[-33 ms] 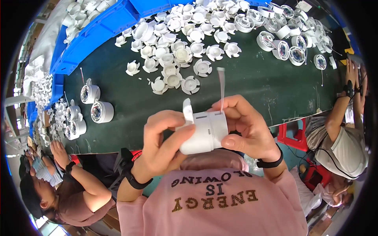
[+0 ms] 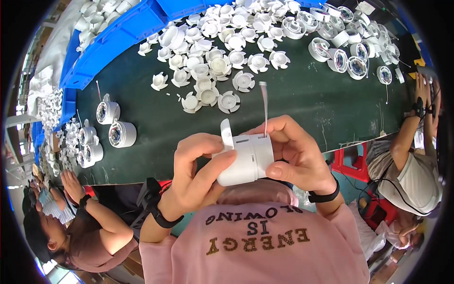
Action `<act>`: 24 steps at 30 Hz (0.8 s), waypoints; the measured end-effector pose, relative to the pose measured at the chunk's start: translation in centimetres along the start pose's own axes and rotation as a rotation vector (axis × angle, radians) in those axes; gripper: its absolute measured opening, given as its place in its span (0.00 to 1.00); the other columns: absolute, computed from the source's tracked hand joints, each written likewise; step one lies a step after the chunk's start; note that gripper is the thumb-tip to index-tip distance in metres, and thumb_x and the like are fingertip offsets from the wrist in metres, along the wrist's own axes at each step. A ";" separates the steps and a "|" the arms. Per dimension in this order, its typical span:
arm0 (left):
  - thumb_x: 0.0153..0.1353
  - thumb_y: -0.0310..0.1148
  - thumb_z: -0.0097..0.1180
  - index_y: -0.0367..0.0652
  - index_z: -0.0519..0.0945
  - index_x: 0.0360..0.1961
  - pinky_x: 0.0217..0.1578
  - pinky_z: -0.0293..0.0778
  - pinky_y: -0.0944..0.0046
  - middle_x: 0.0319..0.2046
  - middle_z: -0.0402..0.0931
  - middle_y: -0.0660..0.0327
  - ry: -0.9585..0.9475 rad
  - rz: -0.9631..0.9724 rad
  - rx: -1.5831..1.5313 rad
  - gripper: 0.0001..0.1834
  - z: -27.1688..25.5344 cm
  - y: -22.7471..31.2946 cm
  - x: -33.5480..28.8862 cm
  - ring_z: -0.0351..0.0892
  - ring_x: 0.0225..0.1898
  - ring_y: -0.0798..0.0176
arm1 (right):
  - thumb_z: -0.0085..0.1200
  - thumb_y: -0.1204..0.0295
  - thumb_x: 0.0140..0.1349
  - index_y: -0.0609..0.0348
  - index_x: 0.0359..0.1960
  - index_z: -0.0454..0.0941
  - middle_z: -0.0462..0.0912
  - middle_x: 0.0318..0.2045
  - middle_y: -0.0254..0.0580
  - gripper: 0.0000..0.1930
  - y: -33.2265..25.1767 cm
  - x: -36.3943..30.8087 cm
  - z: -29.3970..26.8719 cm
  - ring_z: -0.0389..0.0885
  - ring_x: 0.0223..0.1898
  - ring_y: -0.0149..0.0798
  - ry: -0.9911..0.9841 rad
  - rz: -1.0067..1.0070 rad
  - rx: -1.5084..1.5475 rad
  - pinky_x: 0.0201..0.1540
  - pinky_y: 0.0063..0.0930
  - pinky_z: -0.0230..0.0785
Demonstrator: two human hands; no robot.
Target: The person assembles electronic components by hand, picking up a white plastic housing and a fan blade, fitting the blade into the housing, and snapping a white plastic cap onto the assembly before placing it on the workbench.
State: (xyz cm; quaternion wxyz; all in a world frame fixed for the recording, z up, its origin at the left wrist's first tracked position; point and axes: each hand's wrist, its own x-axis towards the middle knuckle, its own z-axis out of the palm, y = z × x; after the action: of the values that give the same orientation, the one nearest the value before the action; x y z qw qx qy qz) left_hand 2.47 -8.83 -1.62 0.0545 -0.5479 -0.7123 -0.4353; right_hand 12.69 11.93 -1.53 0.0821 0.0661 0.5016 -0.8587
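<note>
Between my two hands is a white cylindrical plastic housing (image 2: 240, 165), lying tilted on its side above the table's near edge. It has narrow slots, a seam round it and a curved white tab (image 2: 226, 133) standing up from its left part. A thin bundle of wires (image 2: 266, 106) rises from its right end. My left hand (image 2: 201, 168) is closed on the left part, thumb across the side near the tab. My right hand (image 2: 295, 154) grips the right end, thumb below and fingers behind. Its far fingertips are partly hidden by the housing.
White fan impellers (image 2: 229, 102) are spread over the dark green table (image 2: 165, 113). Round housings with circuit boards (image 2: 357, 67) pile up at the far right; similar ones (image 2: 123, 135) stand at left. Blue bins (image 2: 113, 45) line the far left. Co-workers sit on both sides.
My left hand and the left part of the housing have shifted very slightly to the right, and the side slot shows narrower. The wires lean a little further left.
</note>
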 end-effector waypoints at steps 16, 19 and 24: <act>0.60 0.36 0.51 0.35 0.60 0.59 0.55 0.64 0.60 0.51 0.67 0.52 0.248 -0.618 -0.846 0.29 2.5 2.4 -1.6 0.67 0.53 0.61 | 0.68 0.74 0.50 0.67 0.59 0.65 0.67 0.56 0.51 0.34 2.7 -0.5 1.2 0.73 0.51 0.40 0.052 -0.329 -0.542 0.48 0.31 0.75; 0.61 0.42 0.47 0.35 0.61 0.58 0.54 0.64 0.60 0.50 0.67 0.53 0.299 -0.803 -0.991 0.28 2.9 2.0 -1.6 0.68 0.52 0.62 | 0.68 0.72 0.50 0.68 0.58 0.67 0.68 0.54 0.52 0.34 2.5 -0.2 1.5 0.75 0.48 0.41 0.028 -0.449 -0.771 0.46 0.29 0.76; 0.65 0.52 0.43 0.33 0.73 0.43 0.43 0.67 0.63 0.42 0.70 0.51 0.336 -0.649 -0.631 0.28 3.5 2.0 -1.8 0.71 0.42 0.60 | 0.69 0.69 0.47 0.69 0.57 0.68 0.72 0.50 0.53 0.35 2.2 -0.3 1.6 0.77 0.45 0.43 0.010 -0.534 -0.854 0.43 0.29 0.75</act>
State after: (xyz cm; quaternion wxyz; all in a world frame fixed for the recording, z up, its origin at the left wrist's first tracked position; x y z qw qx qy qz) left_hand 6.20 -7.68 -3.68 -0.1386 -0.2093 -0.6609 -0.7072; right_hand 13.40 9.49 -2.59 -0.1233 -0.1000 0.8078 -0.5676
